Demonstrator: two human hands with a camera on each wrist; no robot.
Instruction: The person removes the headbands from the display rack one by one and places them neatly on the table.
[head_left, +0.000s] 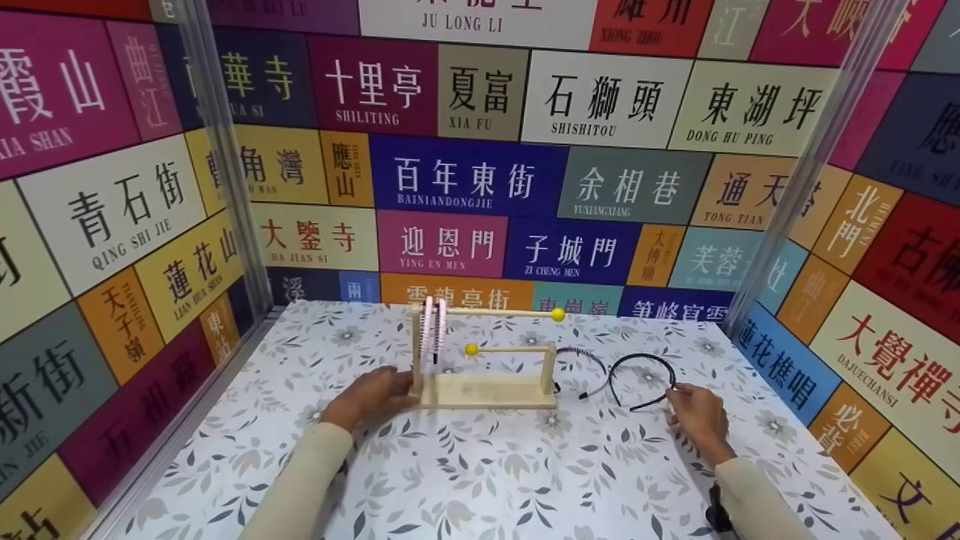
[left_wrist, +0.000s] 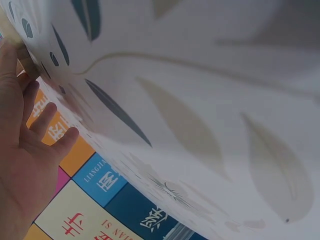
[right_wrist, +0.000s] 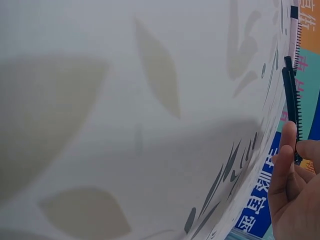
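Observation:
On the patterned tabletop a light wooden stand has two posts, each bearing a horizontal rod tipped with a yellow ball. Pink toothed headbands hang from the upper rod, close to the left post. My left hand holds the stand's left end; in the left wrist view its outer fingers are spread off the wood. At the right, my right hand pinches one end of a black headband, which the right wrist view shows edge-on with small teeth. Between it and the stand lies a greyish headband, partly behind the right post.
The floral-patterned table reaches toward me. Panels with coloured place-name blocks enclose it at the back and both sides, with clear corner strips. A small dark object is by my right sleeve.

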